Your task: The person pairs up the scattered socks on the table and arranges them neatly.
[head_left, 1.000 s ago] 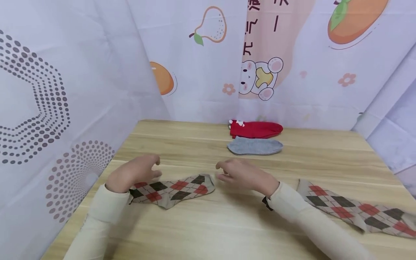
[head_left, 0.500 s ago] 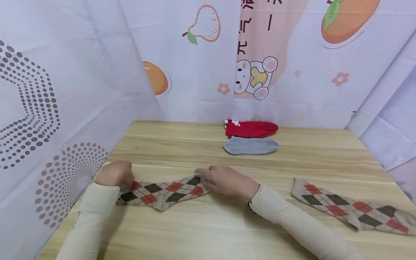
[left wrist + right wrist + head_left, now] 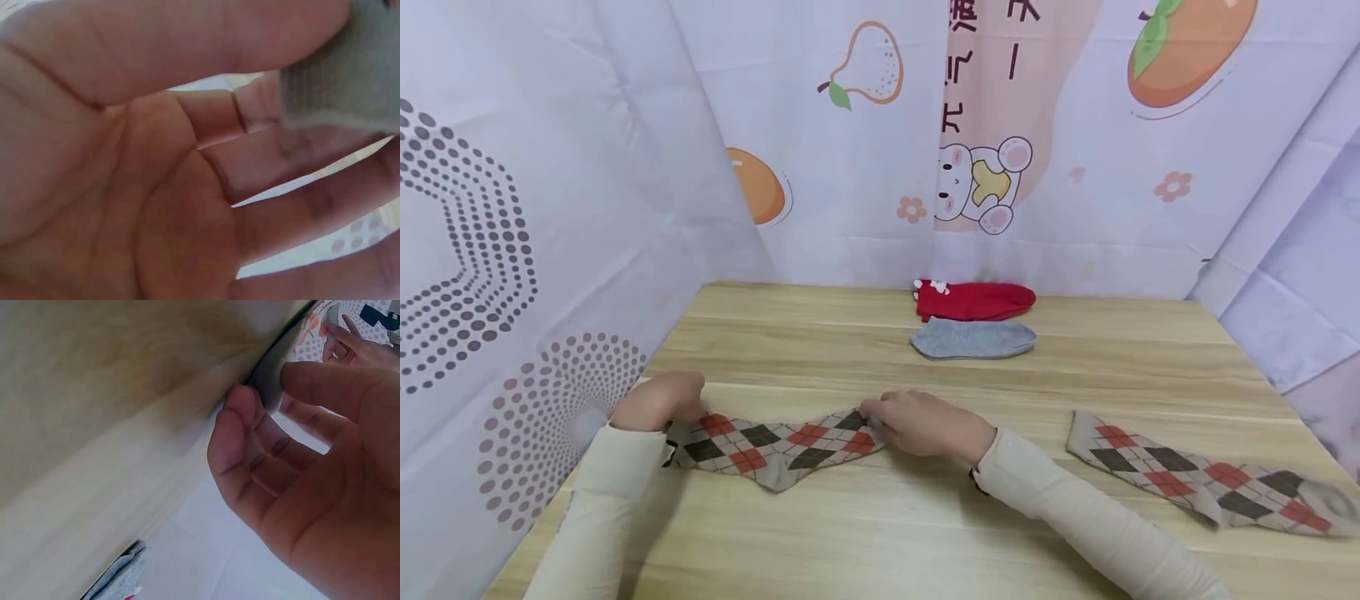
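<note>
An argyle sock [image 3: 782, 450] in beige, red and dark brown stretches sideways across the left half of the table in the head view. At its left end my left hand [image 3: 658, 402] pinches the ribbed cuff [image 3: 344, 81] between thumb and fingers, as the left wrist view shows. My right hand [image 3: 928, 423] pinches the grey toe end [image 3: 272, 378], thumb on one side and curled fingers on the other. The heel points toward the near edge. A matching argyle sock [image 3: 1187, 475] lies at the right, cuff toward the middle and toe toward the right edge.
Toward the back of the wooden table [image 3: 820, 333] lie a grey sock [image 3: 973, 340] and, behind it, a red sock [image 3: 977, 300] with a white figure at its cuff. Printed white curtains [image 3: 835, 183] hang behind the table and along its left side.
Both hands were hovering near the sock's ends a second ago. My right hand has come left and down onto the toe, and my left hand has taken the cuff. The head view shifted slightly.
</note>
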Demonstrator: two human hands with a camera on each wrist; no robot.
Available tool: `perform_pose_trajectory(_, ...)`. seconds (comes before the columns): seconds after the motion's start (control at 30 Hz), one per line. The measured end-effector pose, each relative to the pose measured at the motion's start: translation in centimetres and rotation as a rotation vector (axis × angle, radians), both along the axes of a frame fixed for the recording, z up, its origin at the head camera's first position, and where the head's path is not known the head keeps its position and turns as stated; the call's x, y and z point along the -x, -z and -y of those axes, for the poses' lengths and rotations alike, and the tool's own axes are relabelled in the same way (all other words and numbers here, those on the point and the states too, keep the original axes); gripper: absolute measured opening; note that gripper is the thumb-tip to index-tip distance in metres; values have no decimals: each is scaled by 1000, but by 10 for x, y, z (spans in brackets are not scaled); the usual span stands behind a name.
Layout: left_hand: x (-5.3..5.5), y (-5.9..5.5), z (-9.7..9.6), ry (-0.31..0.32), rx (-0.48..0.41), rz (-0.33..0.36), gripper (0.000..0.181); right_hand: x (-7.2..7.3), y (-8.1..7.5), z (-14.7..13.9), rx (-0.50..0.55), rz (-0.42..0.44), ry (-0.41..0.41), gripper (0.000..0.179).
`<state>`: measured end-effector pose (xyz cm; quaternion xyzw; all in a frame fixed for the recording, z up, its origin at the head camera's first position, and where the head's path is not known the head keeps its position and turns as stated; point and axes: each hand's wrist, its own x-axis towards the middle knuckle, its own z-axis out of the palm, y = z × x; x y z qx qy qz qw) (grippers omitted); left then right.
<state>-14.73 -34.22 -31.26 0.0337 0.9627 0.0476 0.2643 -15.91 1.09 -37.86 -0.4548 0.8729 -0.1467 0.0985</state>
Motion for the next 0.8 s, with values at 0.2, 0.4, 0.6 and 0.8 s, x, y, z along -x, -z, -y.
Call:
perform_pose_trajectory(0.2, -4, 3, 3, -26, -137, 13, 19, -2, 0, 1, -33, 11, 15, 15)
perform_pose_trajectory(0.4, -5, 3, 4, -49, -230, 18, 23, 1, 1, -2, -46, 13, 22, 8)
perform_pose_trajectory(0.6, -4, 1, 1, -66, -245, 27, 26, 5, -3, -9, -47, 6, 57, 9)
perform_pose_trajectory(0.8, -6, -1, -3, -79, -250, 52, 24, 7, -10, -13, -54, 3, 88, 10)
